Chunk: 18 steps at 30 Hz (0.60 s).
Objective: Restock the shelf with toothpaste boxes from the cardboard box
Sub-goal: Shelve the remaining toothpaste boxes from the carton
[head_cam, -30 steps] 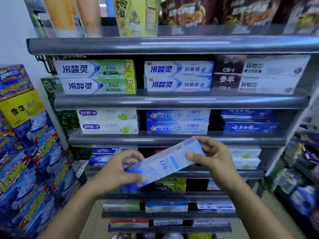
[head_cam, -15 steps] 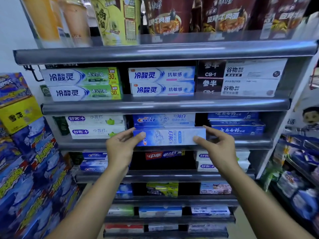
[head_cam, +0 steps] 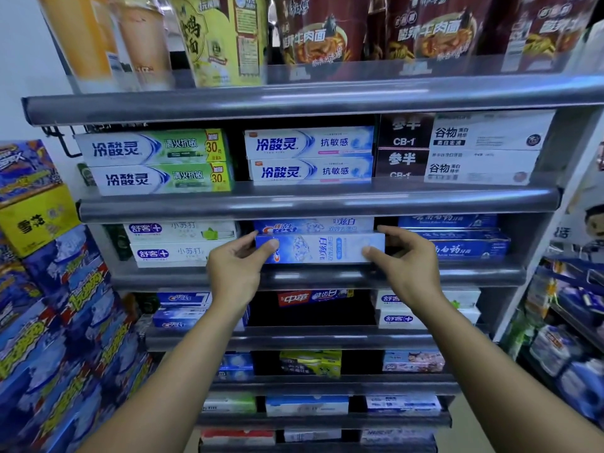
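Note:
A light blue Crest toothpaste box [head_cam: 318,248] lies level at the front of the third shelf [head_cam: 294,277], in the middle column. My left hand [head_cam: 237,268] pinches its left end with thumb and fingers. My right hand [head_cam: 403,261] pinches its right end. Another Crest box [head_cam: 313,225] shows just above and behind it. The cardboard box is out of view.
White toothpaste boxes [head_cam: 176,243] sit to the left and dark blue ones [head_cam: 457,238] to the right on the same shelf. More toothpaste fills the shelves above and below. Instant noodle cups [head_cam: 310,31] stand on top. Stacked blue drink cartons [head_cam: 49,305] rise at left.
Both hands lifted the box from a tilt in front of the lower shelves, turned it level and carried it up and forward to the third shelf's front edge.

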### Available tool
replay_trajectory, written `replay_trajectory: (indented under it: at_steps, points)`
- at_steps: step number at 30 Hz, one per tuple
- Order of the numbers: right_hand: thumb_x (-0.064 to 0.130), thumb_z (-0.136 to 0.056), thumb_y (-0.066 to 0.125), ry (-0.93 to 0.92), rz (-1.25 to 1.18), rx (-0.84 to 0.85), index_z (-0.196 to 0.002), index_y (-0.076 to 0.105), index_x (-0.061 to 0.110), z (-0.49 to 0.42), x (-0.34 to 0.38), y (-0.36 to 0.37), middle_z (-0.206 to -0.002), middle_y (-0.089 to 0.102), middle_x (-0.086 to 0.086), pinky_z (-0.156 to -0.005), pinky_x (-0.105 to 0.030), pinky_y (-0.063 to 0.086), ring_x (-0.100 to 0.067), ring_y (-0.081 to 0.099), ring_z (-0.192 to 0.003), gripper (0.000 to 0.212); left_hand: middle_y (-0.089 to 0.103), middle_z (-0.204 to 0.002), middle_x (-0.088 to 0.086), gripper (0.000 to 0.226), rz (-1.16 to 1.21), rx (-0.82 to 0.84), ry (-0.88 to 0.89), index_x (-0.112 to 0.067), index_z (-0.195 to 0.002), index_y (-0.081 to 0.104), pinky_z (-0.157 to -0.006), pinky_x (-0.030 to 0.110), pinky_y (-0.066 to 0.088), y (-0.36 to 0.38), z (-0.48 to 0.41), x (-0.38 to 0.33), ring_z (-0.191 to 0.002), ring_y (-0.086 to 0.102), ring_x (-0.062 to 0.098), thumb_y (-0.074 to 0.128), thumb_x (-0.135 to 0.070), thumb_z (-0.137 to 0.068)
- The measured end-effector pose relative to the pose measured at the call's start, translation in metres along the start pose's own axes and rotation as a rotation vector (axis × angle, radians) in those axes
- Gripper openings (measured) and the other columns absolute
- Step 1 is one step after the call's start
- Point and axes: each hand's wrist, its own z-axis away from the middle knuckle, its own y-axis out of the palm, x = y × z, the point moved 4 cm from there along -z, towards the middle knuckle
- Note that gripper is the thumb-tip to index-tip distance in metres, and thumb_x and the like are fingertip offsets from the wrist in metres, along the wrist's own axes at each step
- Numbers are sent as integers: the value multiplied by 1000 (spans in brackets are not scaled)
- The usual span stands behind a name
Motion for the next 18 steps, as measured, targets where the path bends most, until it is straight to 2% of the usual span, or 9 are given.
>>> replay_trajectory:
  at_steps: [3,6,9,11,14,18]
  points:
    - [22,-78,88,8,35,-14,-111,71,34,-3,1,2,-82,73,15,-58,-15,53,2,67,-67,39,77,-96,-11,60,-58,3,19,-19,-120,75,-87,23,58,1,-3,1,-92,73,0,94,-40,-67]
    - [22,-79,87,12,82,-16,-109,69,34,-5,1,3,-92,72,15,-73,-31,60,0,69,-78,37,71,-91,-20,60,-129,15,56,-18,-122,74,-75,7,54,4,-5,2,-86,68,-14,92,-41,-70]
    - [22,-81,85,29,115,0,-114,69,27,-7,1,6,-103,73,6,-85,-40,60,-14,70,-95,37,70,-92,-17,61,-215,18,96,-18,-125,73,-65,-2,46,5,-5,1,-82,64,-19,90,-45,-73]
    - [22,-81,85,33,132,-5,-117,70,24,-8,3,7,-107,72,3,-89,-40,58,-17,69,-99,39,73,-96,-9,60,-262,19,122,-15,-126,72,-64,-4,43,5,-4,-2,-79,63,-18,88,-44,-76]
    - [22,-81,85,25,172,-21,-118,70,21,-10,6,10,-103,69,6,-84,-29,52,-13,65,-97,40,76,-109,5,59,-318,28,153,-11,-128,70,-67,-7,41,7,-5,-9,-83,61,-14,87,-39,-80]
    - [25,-81,85,52,226,-21,-119,69,23,-11,4,15,-104,65,6,-81,-26,47,-10,60,-95,41,76,-113,8,55,-417,35,163,-9,-129,69,-65,-6,40,6,-6,-14,-82,61,-7,84,-35,-83]
